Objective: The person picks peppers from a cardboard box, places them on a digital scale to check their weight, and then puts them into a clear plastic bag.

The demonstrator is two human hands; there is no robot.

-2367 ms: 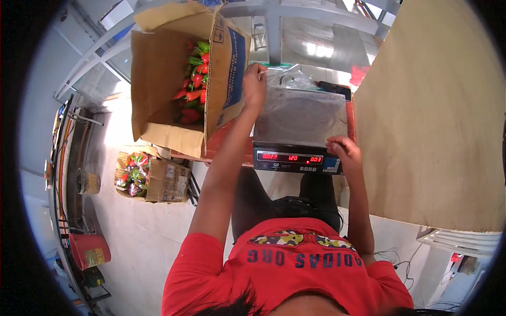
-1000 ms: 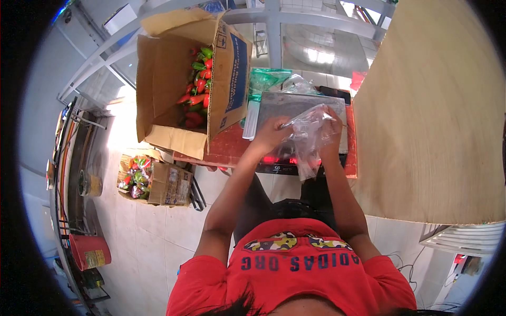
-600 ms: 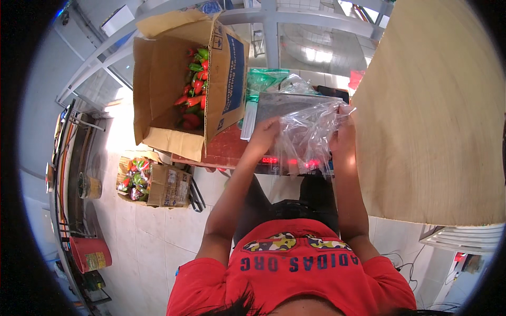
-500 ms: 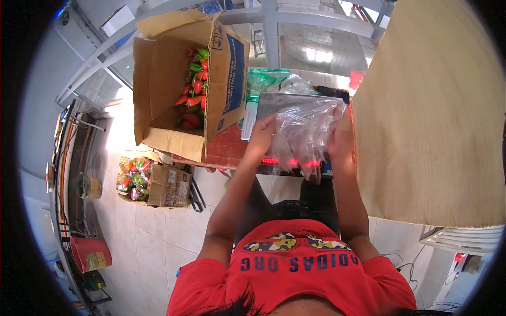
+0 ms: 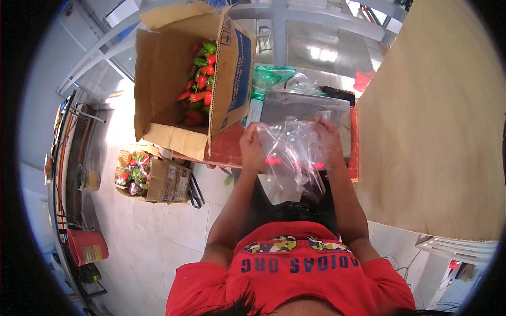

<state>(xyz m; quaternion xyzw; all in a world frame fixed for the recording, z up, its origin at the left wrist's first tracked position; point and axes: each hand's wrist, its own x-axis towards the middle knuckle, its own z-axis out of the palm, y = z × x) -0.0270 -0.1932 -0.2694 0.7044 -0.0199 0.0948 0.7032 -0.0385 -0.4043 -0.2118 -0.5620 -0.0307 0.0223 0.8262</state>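
Observation:
A clear plastic bag (image 5: 289, 145) is stretched between my two hands, its loose part hanging toward my lap. My left hand (image 5: 252, 143) pinches its left edge, and my right hand (image 5: 328, 138) grips the opposite edge. Behind and beneath it is a scale with a flat metal plate (image 5: 279, 105); its red display glows through the plastic. No contents can be made out in the bag. To the left, a large open cardboard box (image 5: 230, 79) lies tilted, with red and green peppers (image 5: 199, 87) inside.
Green plastic (image 5: 270, 77) and a dark phone-like object (image 5: 339, 96) lie behind the scale on the red table (image 5: 224, 150). A tall wooden board (image 5: 432, 121) blocks the right side. A smaller box (image 5: 171, 181) of bagged peppers stands on the floor at left, near a red bucket (image 5: 87, 246).
Both hands have drawn the plastic bag back toward my body, off most of the scale plate. More of the plate shows now, and the bag is spread differently between the hands.

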